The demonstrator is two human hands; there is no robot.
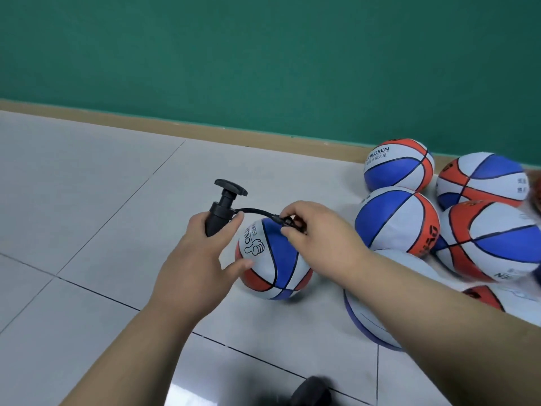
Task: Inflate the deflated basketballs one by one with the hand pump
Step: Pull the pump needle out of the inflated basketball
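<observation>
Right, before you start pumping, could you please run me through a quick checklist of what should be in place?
1. Left hand grips the pump body: ok.
2. Right hand pinches the end of the hose at the top of the ball: ok.
3. Needle seated in the valve: cannot tell, the fingers hide it.
4. Hose runs from pump to ball without a kink: ok.
5. A hand on the handle, ready to stroke: not ok, both hands are busy elsewhere.
6. Ball rests on the floor, apart from the other balls: ok.
</observation>
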